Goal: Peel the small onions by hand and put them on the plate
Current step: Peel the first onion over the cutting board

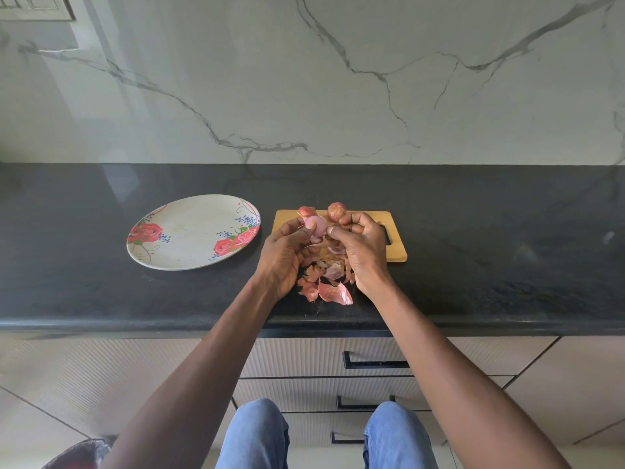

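Observation:
My left hand (287, 253) grips a pale pink, mostly peeled small onion (318, 225) above the wooden cutting board (382, 235). My right hand (362, 245) sits right beside it, thumb and fingers curled and pinching at the onion's skin. Two unpeeled small onions, one (337, 211) on the right and one (306, 210) on the left, lie at the board's far edge. A pile of loose pink onion skins (326, 282) lies below my hands on the board's near edge and the counter. The white plate with red roses (192, 231) stands left of the board and holds nothing.
The black stone counter (473, 265) runs across the view, with a marble wall behind it. Drawers with black handles (375, 363) sit under the counter, and my knees in blue jeans (257, 434) are below.

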